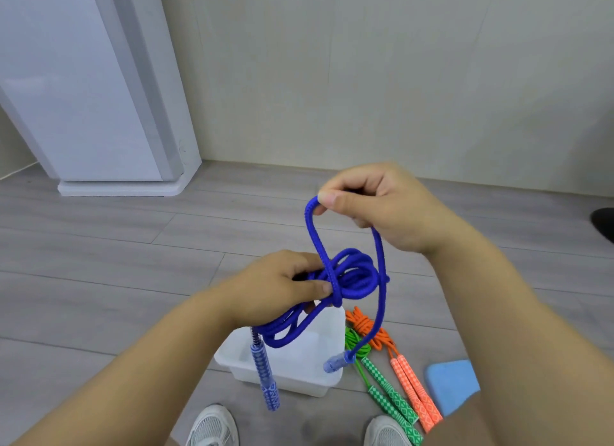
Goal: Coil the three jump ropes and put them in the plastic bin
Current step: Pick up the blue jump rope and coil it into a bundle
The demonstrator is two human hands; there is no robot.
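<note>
Grey plank floor [99, 246], beige wall [365, 63] behind, white appliance [83, 80] far left. The person is standing; white sneakers [212, 425] at the near edge.

Status:
- Green jump rope [388, 395] and orange jump rope [412, 389]: both look bundled already, cords bunched at the far end and handles lying side by side. They're on the floor just right of the plastic bin [299, 384], not in it.
- Blue jump rope [352, 273]: in hand, above the bin, coil mostly built. Looks like the tie-off wrap is in progress.
- Bin: on the floor between the feet, no rope visible inside; part of it is hidden behind the blue coil.
- So roughly two of three coiled and zero of three binned. Left: finish the blue wrap, then drop all three in.

Hands:
- Left hand [282, 286]: low, clenched around the blue bundle, thumb across the strands.
- Right hand [375, 206]: higher and farther, thumb and forefinger pinching a raised loop of the same rope. One side of the loop crosses the bundle.
- One blue handle [264, 376] hangs below the left hand; the other handle [335, 362] dangles over the bin's right rim.

Also on the floor: a light blue pad [452, 386], near right.
</note>
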